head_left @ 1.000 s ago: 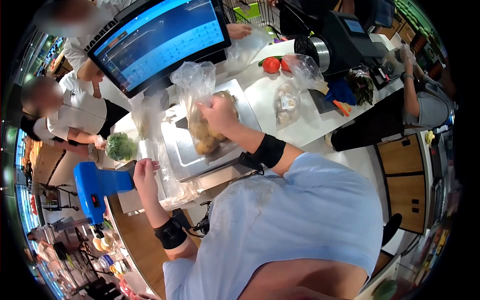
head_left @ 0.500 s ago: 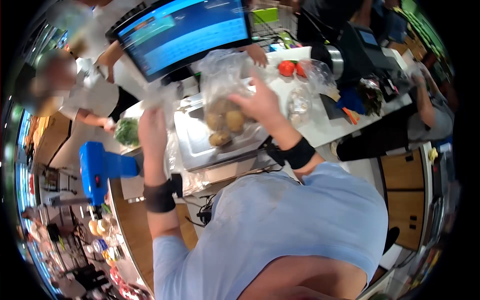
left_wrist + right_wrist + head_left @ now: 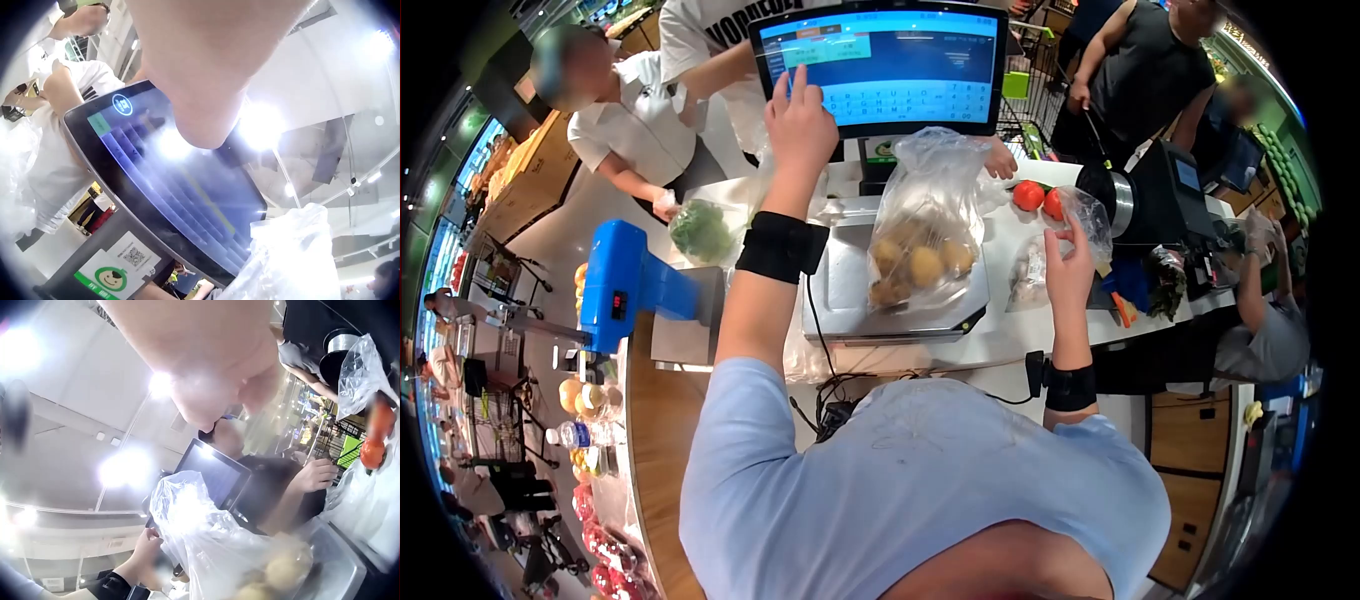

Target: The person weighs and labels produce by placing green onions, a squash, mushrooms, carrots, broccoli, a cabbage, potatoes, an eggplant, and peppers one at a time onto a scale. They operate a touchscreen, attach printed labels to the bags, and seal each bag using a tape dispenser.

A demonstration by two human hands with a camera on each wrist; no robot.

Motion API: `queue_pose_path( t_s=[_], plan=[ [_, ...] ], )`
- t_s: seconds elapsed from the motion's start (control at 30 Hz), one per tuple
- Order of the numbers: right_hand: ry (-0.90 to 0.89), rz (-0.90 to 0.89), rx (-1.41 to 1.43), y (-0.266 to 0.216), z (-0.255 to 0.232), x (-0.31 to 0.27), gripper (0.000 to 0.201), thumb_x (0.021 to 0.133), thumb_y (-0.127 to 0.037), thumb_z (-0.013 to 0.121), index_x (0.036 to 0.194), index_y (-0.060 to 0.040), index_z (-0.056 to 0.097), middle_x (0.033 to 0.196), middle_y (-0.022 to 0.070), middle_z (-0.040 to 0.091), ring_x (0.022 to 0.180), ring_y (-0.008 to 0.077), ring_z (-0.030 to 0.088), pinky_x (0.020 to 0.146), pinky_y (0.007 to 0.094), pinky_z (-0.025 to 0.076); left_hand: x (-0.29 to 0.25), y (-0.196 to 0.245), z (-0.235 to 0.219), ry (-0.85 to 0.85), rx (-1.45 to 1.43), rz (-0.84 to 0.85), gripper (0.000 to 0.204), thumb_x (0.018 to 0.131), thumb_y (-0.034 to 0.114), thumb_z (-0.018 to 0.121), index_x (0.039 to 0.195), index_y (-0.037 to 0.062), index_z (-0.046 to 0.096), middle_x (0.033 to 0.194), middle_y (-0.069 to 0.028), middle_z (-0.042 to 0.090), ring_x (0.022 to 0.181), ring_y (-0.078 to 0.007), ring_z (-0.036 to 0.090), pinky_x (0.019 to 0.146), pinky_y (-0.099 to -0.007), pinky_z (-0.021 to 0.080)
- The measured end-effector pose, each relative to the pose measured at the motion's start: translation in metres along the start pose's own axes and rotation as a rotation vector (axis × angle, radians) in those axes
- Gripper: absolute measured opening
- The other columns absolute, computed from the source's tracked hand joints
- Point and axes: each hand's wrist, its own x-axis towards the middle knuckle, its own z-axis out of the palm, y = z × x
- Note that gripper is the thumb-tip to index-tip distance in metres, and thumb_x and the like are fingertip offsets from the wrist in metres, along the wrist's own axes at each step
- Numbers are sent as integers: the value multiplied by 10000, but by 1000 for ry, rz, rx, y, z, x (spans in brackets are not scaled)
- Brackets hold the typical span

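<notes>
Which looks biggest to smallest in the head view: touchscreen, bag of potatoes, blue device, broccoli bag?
1. touchscreen
2. bag of potatoes
3. blue device, close to the potato bag, so unsure
4. broccoli bag, clearly smallest

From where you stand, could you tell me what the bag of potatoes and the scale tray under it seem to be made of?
The bag looks like thin clear plastic film: the potatoes show through it, and it is crinkled and glossy with glare. The scale tray looks like brushed steel: flat, grey and dully reflective, though it could be another metal.
</notes>
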Motion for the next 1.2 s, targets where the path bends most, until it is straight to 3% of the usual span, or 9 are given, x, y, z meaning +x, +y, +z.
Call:
queue_pose_path(
  t_s=[0.2,0.53,0.63,0.7,0.8,0.93,1.1,1.17,1.2],
  plan=[
    [94,71,-52,22,-22,-6,438,832,-250,658,1205,-39,564,877,39,632,524,111,413,536,246,379,9,8,11,34,-42,-7,139,745,115,602,869,75,552,1333,-133,487,1244,-352,400,974,-476,326],
    [137,57,-10,40,-22,-13,409,845,-220,636,1203,-33,571,858,44,625,526,95,402,523,231,369,4,1,11,90,-43,-45,215,773,171,631,940,52,568,1306,-184,490,1192,-376,436,955,-468,347],
    [144,80,40,56,-19,-13,381,851,-191,625,1194,-32,579,859,46,622,539,84,402,533,228,378,-33,0,2,111,-380,-296,325,810,255,637,1023,22,561,1268,-193,512,1212,-349,438,988,-464,329],
    [142,118,61,67,-14,-14,347,853,-178,621,1166,-30,597,860,44,618,554,81,410,541,227,385,-61,7,-7,-181,-842,-671,418,835,306,640,1102,0,541,1271,-203,504,1193,-315,475,973,-429,364],
    [93,64,175,74,-2,-13,301,848,-194,634,1087,-13,619,862,42,616,591,96,448,549,229,393,-110,15,1,-372,-910,-722,564,834,343,652,1230,-20,481,1315,-198,476,1204,-288,481,962,-385,387],
    [-47,55,116,42,17,-5,355,818,-227,678,1101,-22,616,879,41,613,588,91,451,550,226,399,-140,25,13,-616,-1068,-661,808,803,382,676,1384,-33,299,1399,-237,379,1314,-314,364,1051,-362,311],
    [-278,-100,303,3,73,11,421,818,-265,677,1154,-26,588,932,38,611,627,93,480,599,247,435,-132,52,16,-818,-1007,-513,862,738,365,734,1374,-33,310,1374,-246,391,1298,-338,366,1066,-364,286],
    [-363,-24,314,-18,92,12,421,820,-268,671,1150,-20,587,935,46,618,653,99,511,617,256,449,-116,71,10,-1079,-1206,-317,818,760,241,701,1407,-7,265,1380,-204,398,1296,-278,371,1060,-358,293],
    [-480,-37,382,-24,102,14,403,822,-270,661,1126,-12,597,947,67,627,689,127,551,636,267,462,-113,83,10,-952,-1090,-126,676,736,220,723,1304,1,428,1237,-180,527,1146,-238,494,983,-337,378]
  ],
)
